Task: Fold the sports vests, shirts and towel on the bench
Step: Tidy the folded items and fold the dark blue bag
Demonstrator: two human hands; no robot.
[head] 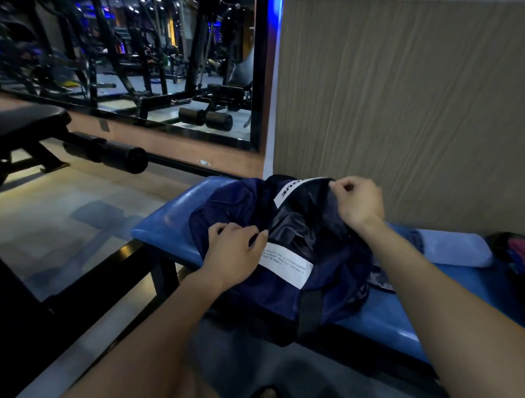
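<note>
1. Left hand (232, 253): fingers curled, gripping the near-left edge of the bag's opening.
2. Navy duffel bag (224, 206): sits on the blue table (162, 221) between and under both hands, mouth held apart. Judged soft, light, slippery fabric; best held at the rim.
3. White label (285, 265): just right of the left hand; small print, unreadable. A second white strip (289, 192) shows partial letters, perhaps "UE".
4. Right hand (357, 202): pinches the far rim.
5. Pale towel (456, 248): right of the right hand, rolled; soft, light.
</note>
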